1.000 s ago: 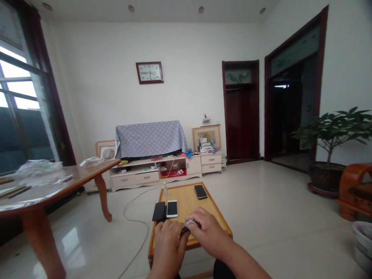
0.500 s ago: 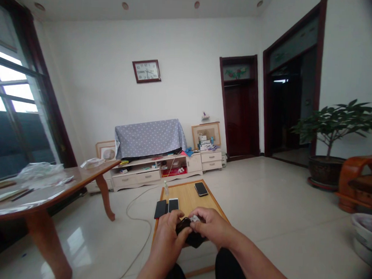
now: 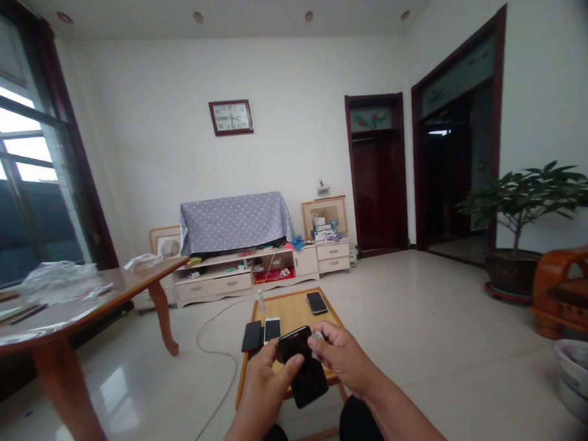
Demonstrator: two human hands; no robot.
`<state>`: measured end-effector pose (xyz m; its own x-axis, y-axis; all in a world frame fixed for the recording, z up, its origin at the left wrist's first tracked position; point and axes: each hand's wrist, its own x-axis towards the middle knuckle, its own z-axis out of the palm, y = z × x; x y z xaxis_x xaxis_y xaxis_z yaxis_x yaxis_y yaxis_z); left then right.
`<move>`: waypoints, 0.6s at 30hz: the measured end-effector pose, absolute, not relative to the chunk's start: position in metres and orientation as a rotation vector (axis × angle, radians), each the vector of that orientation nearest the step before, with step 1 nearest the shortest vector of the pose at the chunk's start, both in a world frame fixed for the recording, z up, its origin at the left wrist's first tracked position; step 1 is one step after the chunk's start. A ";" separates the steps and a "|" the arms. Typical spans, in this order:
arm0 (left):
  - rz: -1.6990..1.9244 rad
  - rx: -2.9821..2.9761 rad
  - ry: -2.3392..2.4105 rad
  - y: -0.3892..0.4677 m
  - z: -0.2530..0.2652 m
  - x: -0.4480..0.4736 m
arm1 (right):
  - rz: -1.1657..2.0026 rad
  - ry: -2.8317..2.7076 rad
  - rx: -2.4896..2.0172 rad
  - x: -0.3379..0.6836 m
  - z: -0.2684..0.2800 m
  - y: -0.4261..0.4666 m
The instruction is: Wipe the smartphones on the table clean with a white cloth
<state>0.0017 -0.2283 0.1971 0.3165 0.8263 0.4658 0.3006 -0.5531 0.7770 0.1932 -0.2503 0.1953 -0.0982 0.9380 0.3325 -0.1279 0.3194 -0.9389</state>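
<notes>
Reaching forward over dark-clothed knees [image 3: 363, 428], a person's two bare hands meet around a black phone [image 3: 312, 382], which is held tilted above the near edge of a small wooden table [image 3: 293, 301]. The left hand [image 3: 266, 380] is clamped on the phone's left side, its thumb lying across the dark front. The right hand [image 3: 343, 352], at the phone's far right corner, has its thumb and fingers closed on a small crumpled whitish wad [image 3: 318, 337]; whether the wad touches the phone is hard to tell. Just beyond the hands, on the table's left side, a white-framed phone [image 3: 272, 327] lies beside a dark, flat rectangular item [image 3: 251, 335]. Farther off on the same table, a small clear bottle [image 3: 260, 301] stands at the left and another dark phone [image 3: 316, 303] lies at the right. Left of the table, a pale cable [image 3: 222, 354] curves over the glossy floor, and a larger table [image 3: 133, 282] carries crumpled plastic [image 3: 60, 278]. To the right are a whitish bucket [image 3: 577, 376], a wooden chair [image 3: 551, 290] and a potted plant [image 3: 518, 211]. Along the far wall, a low pale cabinet [image 3: 213, 286] sits beneath a polka-dot cloth [image 3: 233, 221], with a wall clock [image 3: 231, 117] above.
</notes>
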 end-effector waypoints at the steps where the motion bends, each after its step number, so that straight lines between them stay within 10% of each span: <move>1: 1.188 2.004 0.945 -0.230 0.197 0.003 | 1.101 -1.339 -0.821 0.193 0.196 -0.250; 18: 1.495 2.628 1.407 -0.249 0.193 0.012 | 0.872 -1.072 -0.830 0.178 0.209 -0.253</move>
<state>0.0121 -0.2486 0.1935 0.2490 0.5727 0.7810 0.7450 -0.6286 0.2234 0.1782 -0.2529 0.2087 0.2347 0.8969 0.3748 -0.1838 0.4196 -0.8889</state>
